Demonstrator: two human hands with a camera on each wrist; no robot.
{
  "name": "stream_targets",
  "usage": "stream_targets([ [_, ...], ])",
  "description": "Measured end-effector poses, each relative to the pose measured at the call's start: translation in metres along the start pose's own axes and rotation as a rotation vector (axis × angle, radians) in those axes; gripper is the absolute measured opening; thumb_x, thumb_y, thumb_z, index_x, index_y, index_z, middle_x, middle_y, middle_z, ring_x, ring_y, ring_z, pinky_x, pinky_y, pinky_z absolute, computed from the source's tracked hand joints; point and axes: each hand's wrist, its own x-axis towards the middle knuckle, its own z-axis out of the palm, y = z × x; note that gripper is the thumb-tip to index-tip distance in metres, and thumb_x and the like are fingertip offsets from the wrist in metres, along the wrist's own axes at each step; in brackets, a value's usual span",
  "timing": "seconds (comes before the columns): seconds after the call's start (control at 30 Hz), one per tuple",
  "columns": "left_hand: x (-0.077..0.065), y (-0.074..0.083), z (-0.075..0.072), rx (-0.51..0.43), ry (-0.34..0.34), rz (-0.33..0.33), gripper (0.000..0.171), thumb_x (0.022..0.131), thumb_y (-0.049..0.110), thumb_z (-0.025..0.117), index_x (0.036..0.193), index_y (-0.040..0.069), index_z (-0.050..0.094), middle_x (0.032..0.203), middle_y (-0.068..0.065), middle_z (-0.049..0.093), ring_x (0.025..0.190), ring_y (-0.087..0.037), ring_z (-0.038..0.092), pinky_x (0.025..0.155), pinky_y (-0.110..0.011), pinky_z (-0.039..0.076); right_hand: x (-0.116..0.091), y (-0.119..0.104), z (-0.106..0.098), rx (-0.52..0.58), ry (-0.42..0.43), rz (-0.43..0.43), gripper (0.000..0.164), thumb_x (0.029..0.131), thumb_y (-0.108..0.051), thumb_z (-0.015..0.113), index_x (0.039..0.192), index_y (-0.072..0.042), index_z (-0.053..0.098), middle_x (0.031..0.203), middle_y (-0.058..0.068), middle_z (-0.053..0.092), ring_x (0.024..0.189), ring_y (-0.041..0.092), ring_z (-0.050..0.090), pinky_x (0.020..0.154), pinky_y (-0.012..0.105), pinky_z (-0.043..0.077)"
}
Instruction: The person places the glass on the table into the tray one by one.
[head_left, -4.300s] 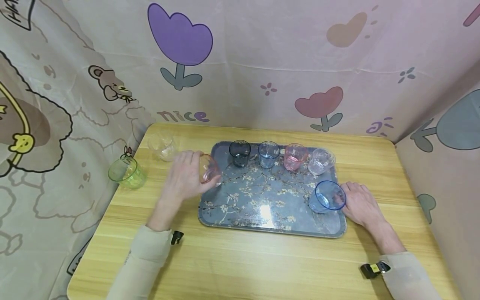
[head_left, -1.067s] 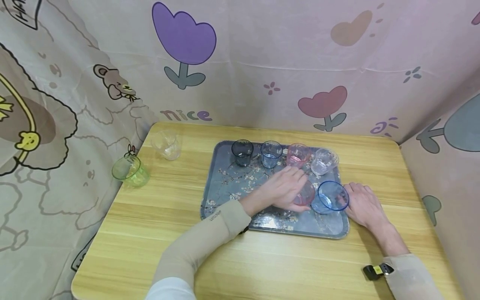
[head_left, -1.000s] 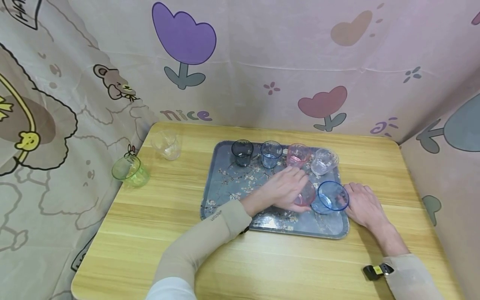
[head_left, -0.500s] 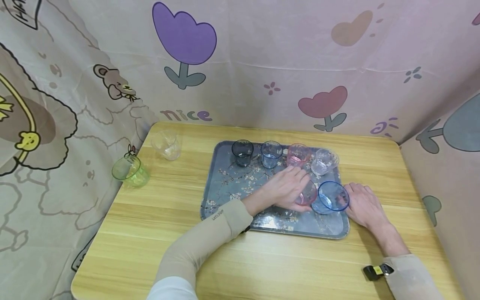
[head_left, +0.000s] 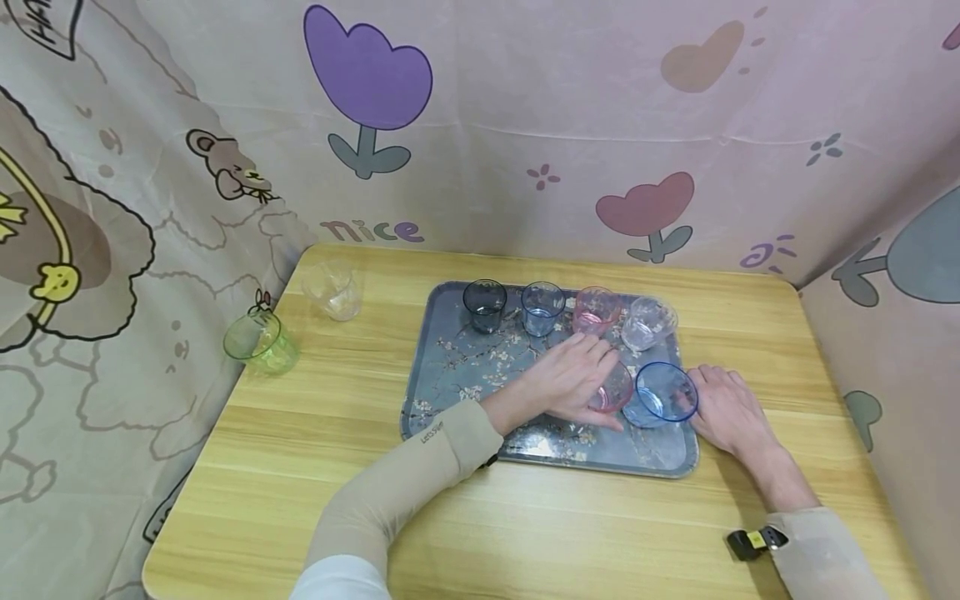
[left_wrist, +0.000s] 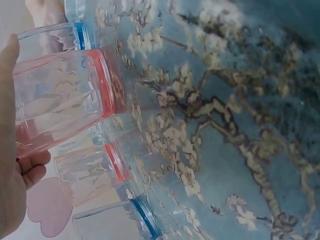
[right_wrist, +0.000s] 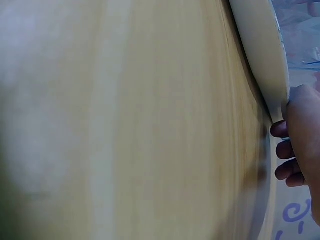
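Note:
On the patterned tray [head_left: 480, 433], my left hand [head_left: 570, 375] is around a pink tumbler [head_left: 617, 387] standing upright beside a larger blue tumbler [head_left: 660, 396]. In the left wrist view, its thumb extends loosely above the pink tumbler [left_wrist: 65, 100], while the other fingers [left_wrist: 35, 167] lie along the far side. My right hand [head_left: 727, 408] is at the tray's right edge, just behind the blue tumbler. Seen from the right wrist, the tray's pale outer side [right_wrist: 262, 55] meets the hand, and its curled fingers [right_wrist: 285, 150] are on the outside; the thumb is mostly hidden.
Along the tray's back stand a dark grey tumbler [head_left: 485, 307], a blue one [head_left: 542, 310], a pink one [head_left: 596, 311] and a clear one [head_left: 648, 323]. On the wooden table [head_left: 300, 467] at left are a green tumbler [head_left: 262, 343] and a clear tumbler [head_left: 333, 292].
Over about four seconds, my left hand has carried the pink tumbler from the tray's left edge to beside the blue one. Most recently its thumb has straightened away. The right hand stays put.

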Motion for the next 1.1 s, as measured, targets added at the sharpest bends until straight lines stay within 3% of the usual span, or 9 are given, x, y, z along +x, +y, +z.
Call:
stream_targets([
  [0.17, -0.002, -0.001, -0.001, -0.013, 0.004, -0.022, 0.119, 0.079, 0.101, 0.037, 0.15, 0.007, 0.05, 0.135, -0.003, 0.065, 0.122, -0.016, 0.059, 0.098, -0.027, 0.047, 0.0, 0.0, 0.001, -0.005, 0.02, -0.01, 0.03, 0.097, -0.026, 0.063, 0.108, 0.002, 0.062, 0.101, 0.021, 0.068, 0.101, 0.044, 0.064, 0.088, 0.057, 0.047],
  [0.33, -0.008, -0.007, -0.006, 0.031, 0.003, -0.043, 0.124, 0.076, 0.104, 0.033, 0.153, 0.009, 0.049, 0.137, -0.002, 0.065, 0.122, -0.016, 0.059, 0.093, -0.029, 0.045, 0.0, 0.0, 0.002, -0.009, 0.031, -0.018, 0.029, 0.098, -0.026, 0.063, 0.108, 0.002, 0.062, 0.1, 0.021, 0.068, 0.1, 0.044, 0.064, 0.088, 0.057, 0.047],
  [0.47, -0.016, -0.014, -0.013, 0.054, -0.031, -0.051, 0.127, 0.075, 0.105, 0.03, 0.156, 0.009, 0.046, 0.144, -0.003, 0.063, 0.128, -0.018, 0.058, 0.098, -0.031, 0.045, 0.0, 0.0, 0.002, -0.008, 0.036, -0.019, 0.03, 0.098, -0.025, 0.062, 0.109, 0.002, 0.063, 0.1, 0.021, 0.068, 0.1, 0.044, 0.064, 0.088, 0.058, 0.048],
  [0.6, -0.027, -0.023, -0.019, 0.05, -0.049, -0.07, 0.128, 0.075, 0.105, 0.031, 0.158, 0.008, 0.044, 0.144, -0.003, 0.063, 0.126, -0.019, 0.058, 0.099, -0.033, 0.046, -0.001, 0.0, 0.002, -0.009, 0.041, -0.02, 0.029, 0.098, -0.025, 0.061, 0.108, 0.002, 0.063, 0.1, 0.021, 0.068, 0.1, 0.044, 0.064, 0.088, 0.058, 0.048],
  [0.83, -0.053, -0.042, -0.022, 0.03, -0.007, -0.123, 0.126, 0.073, 0.104, 0.041, 0.153, 0.007, 0.05, 0.138, -0.007, 0.066, 0.12, -0.022, 0.062, 0.099, -0.038, 0.049, 0.0, 0.0, 0.002, -0.01, 0.043, -0.025, 0.028, 0.098, -0.025, 0.061, 0.107, 0.002, 0.063, 0.099, 0.021, 0.068, 0.098, 0.043, 0.065, 0.087, 0.057, 0.048],
  [1.1, -0.081, -0.059, -0.02, 0.045, 0.014, -0.197, 0.124, 0.073, 0.103, 0.042, 0.152, 0.008, 0.051, 0.139, -0.008, 0.066, 0.122, -0.025, 0.063, 0.099, -0.041, 0.049, -0.001, 0.001, 0.002, -0.006, 0.034, -0.024, 0.029, 0.098, -0.025, 0.062, 0.107, 0.003, 0.063, 0.1, 0.021, 0.069, 0.098, 0.043, 0.065, 0.086, 0.057, 0.048],
])
